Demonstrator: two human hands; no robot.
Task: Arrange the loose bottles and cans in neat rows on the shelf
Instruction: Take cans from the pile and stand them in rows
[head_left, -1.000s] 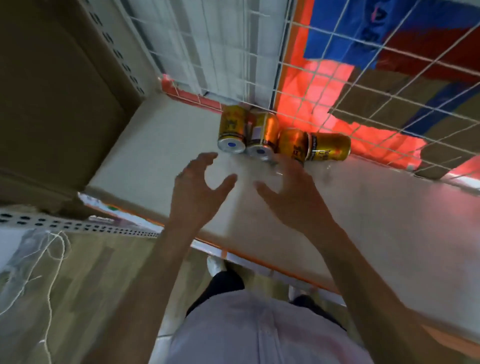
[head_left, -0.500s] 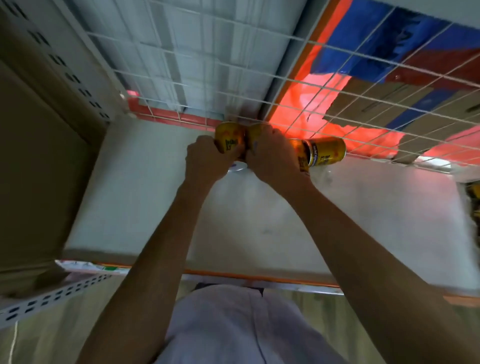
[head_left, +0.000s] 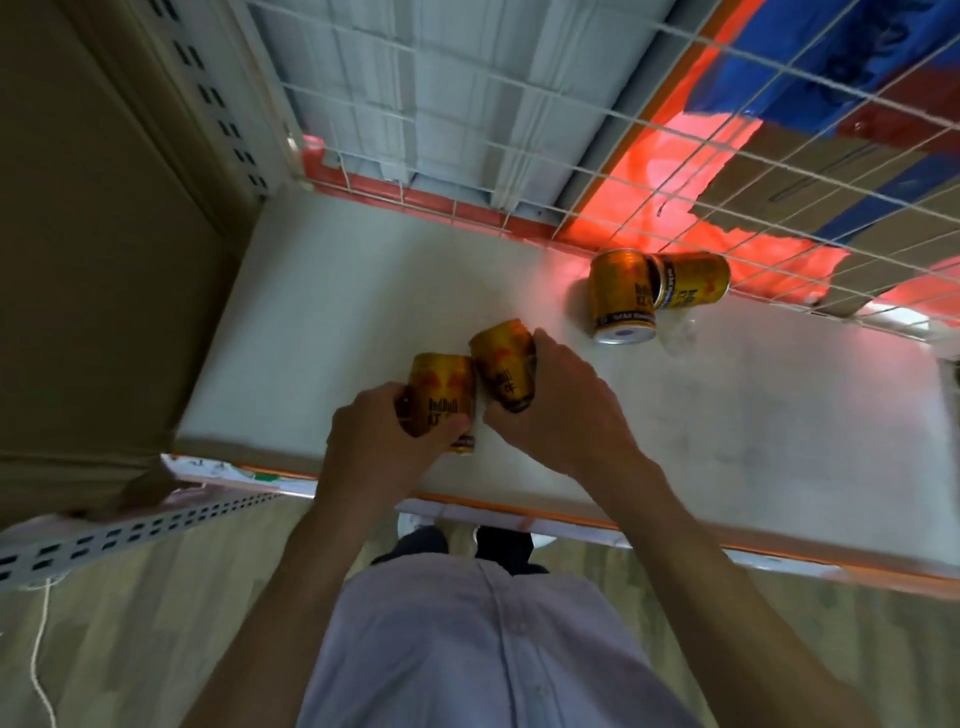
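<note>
left hand (head_left: 376, 447) round redbull can (head_left: 441, 387), right hand (head_left: 563, 415) round second can (head_left: 503, 364)

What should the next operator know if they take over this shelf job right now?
Left hand grips one gold can; right hand grips a second gold can, both near the front edge of the shelf.
A third can and a fourth can appear to lie on their sides at the back by the wire mesh.
Done: two cans in hand, no row set.
Left: stand these in a row, then fetch the back pair.
</note>
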